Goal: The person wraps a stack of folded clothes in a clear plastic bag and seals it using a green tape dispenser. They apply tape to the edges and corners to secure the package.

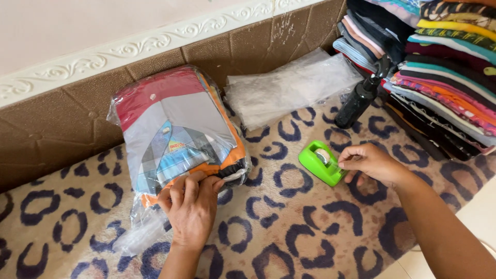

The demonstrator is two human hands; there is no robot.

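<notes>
Head view: left hand (192, 204) pinches the folded-over flap of the clear plastic bag (178, 139), fingers closed on it, prob. to keep the open end shut over the stack of folded shirts (173, 129) inside. The pack lies flat on the leopard-print rug (289, 227), up against the brown padded wall (67, 108).

Right hand (369, 163) is at the green tape dispenser (321, 163), fingertips together at its cutter end, seemingly on the tape; exact grip can't be told.

Spare clear bags (289, 85) and a black spray bottle (361, 98) sit within reach, beside piles of folded clothes (444, 67).
</notes>
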